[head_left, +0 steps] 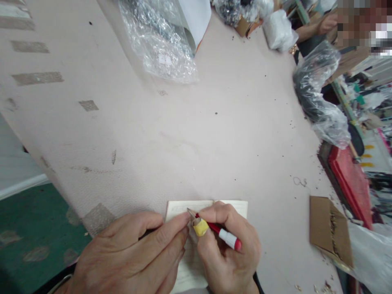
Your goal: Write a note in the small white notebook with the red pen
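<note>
Right hand (228,249) clamped round a slim red-and-white pen (219,231), yellow tape on one fingertip. Left hand (134,257) flat, fingers together, pressing a pale lined notebook (190,261) at the near edge of a matte pinkish table (196,143). Crinkled clear bag (159,41) far off; brown cardboard (329,230) to the right.

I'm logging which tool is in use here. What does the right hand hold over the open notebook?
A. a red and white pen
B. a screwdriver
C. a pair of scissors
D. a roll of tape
A: the right hand grips a red and white pen over the notebook, its forefinger wrapped in yellow tape.
</note>
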